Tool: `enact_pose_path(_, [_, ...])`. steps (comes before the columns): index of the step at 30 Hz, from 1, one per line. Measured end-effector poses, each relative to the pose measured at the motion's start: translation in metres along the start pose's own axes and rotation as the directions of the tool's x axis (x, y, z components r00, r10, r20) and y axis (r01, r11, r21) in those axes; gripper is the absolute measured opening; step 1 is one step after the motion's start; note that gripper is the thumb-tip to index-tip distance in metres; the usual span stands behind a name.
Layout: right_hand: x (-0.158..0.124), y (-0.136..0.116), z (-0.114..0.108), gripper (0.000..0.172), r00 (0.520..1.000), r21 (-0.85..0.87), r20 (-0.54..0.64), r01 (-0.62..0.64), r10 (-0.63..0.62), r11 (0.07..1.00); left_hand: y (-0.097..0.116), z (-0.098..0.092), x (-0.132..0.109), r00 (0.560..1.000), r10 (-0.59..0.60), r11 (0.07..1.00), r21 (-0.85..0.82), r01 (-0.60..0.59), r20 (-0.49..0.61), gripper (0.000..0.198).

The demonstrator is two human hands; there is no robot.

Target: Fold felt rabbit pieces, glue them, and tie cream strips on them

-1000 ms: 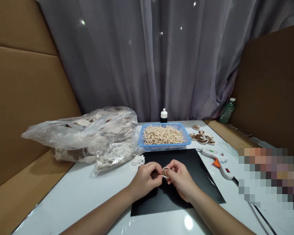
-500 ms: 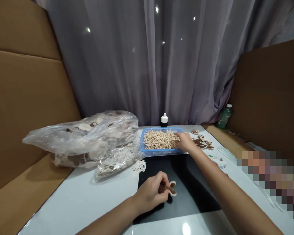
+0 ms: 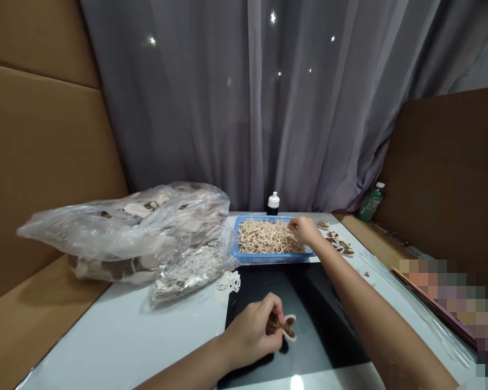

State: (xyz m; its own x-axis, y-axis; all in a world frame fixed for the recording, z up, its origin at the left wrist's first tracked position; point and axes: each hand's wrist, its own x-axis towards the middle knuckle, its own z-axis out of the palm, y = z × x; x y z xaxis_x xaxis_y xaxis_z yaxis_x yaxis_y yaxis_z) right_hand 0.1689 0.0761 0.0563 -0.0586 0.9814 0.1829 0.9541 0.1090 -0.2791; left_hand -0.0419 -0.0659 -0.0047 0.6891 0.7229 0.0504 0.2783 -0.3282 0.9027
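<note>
Over a black mat [image 3: 309,319], my left hand [image 3: 254,330] pinches a small brown fuzzy fabric piece with white edges [image 3: 289,328]; its two rounded lobes stick out past my fingertips, and the rest is hidden by the fingers. My right hand [image 3: 306,232] reaches to the right end of a blue plastic basket [image 3: 272,258]. The basket holds a heap of short, pale, stick-like pieces [image 3: 264,236]. Thumb and fingers of this hand are drawn together just over the heap, and whatever they hold is too small to make out.
A big clear bag of brown and white fabric pieces [image 3: 146,233] lies at left, with a smaller bag of white cut pieces [image 3: 191,273] before it. Behind the basket stands a white-capped bottle [image 3: 273,203]. More brown fabric pieces [image 3: 340,244] lie right of it. Cardboard walls [image 3: 44,135] flank the table.
My right hand has lifted slightly and its fingers have drawn together at the basket's right end. The left hand keeps its pinch on the fabric piece. The whole view has shifted a little.
</note>
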Motion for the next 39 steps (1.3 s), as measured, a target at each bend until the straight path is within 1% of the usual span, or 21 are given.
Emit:
enact_pose_path(2, [-0.011, -0.004, -0.018, 0.020, 0.998, 0.026, -0.053, 0.020, -0.019, 0.999, 0.001, 0.000, 0.000, 1.000, 0.009, 1.000, -0.008, -0.010, -0.018, 0.019])
enact_pose_path(5, [-0.036, -0.012, -0.041, 0.022, 0.993, 0.066, -0.108, 0.058, -0.050, 0.996, 0.003, -0.001, 0.001, 0.999, 0.013, 1.000, -0.021, -0.014, -0.050, 0.017])
enact_pose_path(7, [-0.057, -0.019, -0.049, 0.022, 0.991, 0.091, -0.112, 0.083, -0.073, 0.992, 0.005, -0.001, 0.002, 0.998, 0.009, 0.999, -0.033, -0.012, -0.070, 0.017])
enact_pose_path(9, [-0.079, -0.025, -0.050, 0.022, 0.990, 0.133, -0.106, 0.108, -0.094, 0.985, 0.005, -0.001, 0.003, 0.996, 0.009, 0.999, -0.042, -0.012, -0.084, 0.018])
enact_pose_path(12, [-0.111, -0.033, -0.042, 0.020, 0.988, 0.265, -0.105, 0.135, -0.111, 0.955, 0.005, -0.001, 0.005, 0.994, 0.021, 0.999, -0.033, -0.024, -0.109, 0.020])
enact_pose_path(15, [-0.140, -0.039, -0.031, 0.020, 0.992, 0.390, -0.092, 0.120, -0.091, 0.913, 0.003, -0.001, 0.006, 0.987, 0.043, 0.999, -0.013, -0.046, -0.152, 0.022])
enact_pose_path(19, [-0.173, -0.049, -0.017, 0.020, 0.996, 0.505, -0.043, 0.084, -0.073, 0.859, 0.002, 0.000, 0.005, 0.980, 0.046, 0.997, -0.049, -0.056, -0.192, 0.026])
enact_pose_path(21, [-0.184, -0.054, -0.009, 0.021, 0.996, 0.530, -0.054, 0.087, -0.068, 0.844, 0.002, 0.000, 0.005, 0.979, 0.046, 0.995, -0.076, -0.061, -0.196, 0.027])
enact_pose_path(26, [-0.200, -0.066, 0.012, 0.023, 0.988, 0.550, -0.122, 0.145, -0.093, 0.822, 0.006, 0.001, 0.004, 0.975, 0.048, 0.991, -0.114, -0.075, -0.217, 0.029])
enact_pose_path(30, [-0.214, -0.074, 0.020, 0.018, 0.984, 0.621, -0.146, 0.171, -0.101, 0.765, 0.009, 0.001, 0.003, 0.966, 0.044, 0.989, -0.126, -0.078, -0.256, 0.028])
enact_pose_path(32, [-0.220, -0.076, 0.022, 0.018, 0.985, 0.652, -0.130, 0.172, -0.114, 0.738, 0.010, 0.000, 0.004, 0.961, 0.045, 0.987, -0.134, -0.084, -0.273, 0.028])
enact_pose_path(35, [-0.227, -0.077, 0.026, 0.020, 0.993, 0.701, -0.060, 0.114, -0.102, 0.704, 0.011, 0.001, 0.006, 0.954, 0.045, 0.982, -0.163, -0.097, -0.295, 0.029])
enact_pose_path(37, [-0.230, -0.075, 0.030, 0.021, 0.997, 0.727, -0.024, 0.072, -0.079, 0.683, 0.012, 0.002, 0.007, 0.951, 0.030, 0.974, -0.206, -0.098, -0.307, 0.029])
enact_pose_path(39, [-0.233, -0.073, 0.032, 0.022, 0.997, 0.741, -0.009, 0.059, -0.078, 0.669, 0.014, 0.003, 0.007, 0.952, 0.007, 0.961, -0.260, -0.090, -0.305, 0.031])
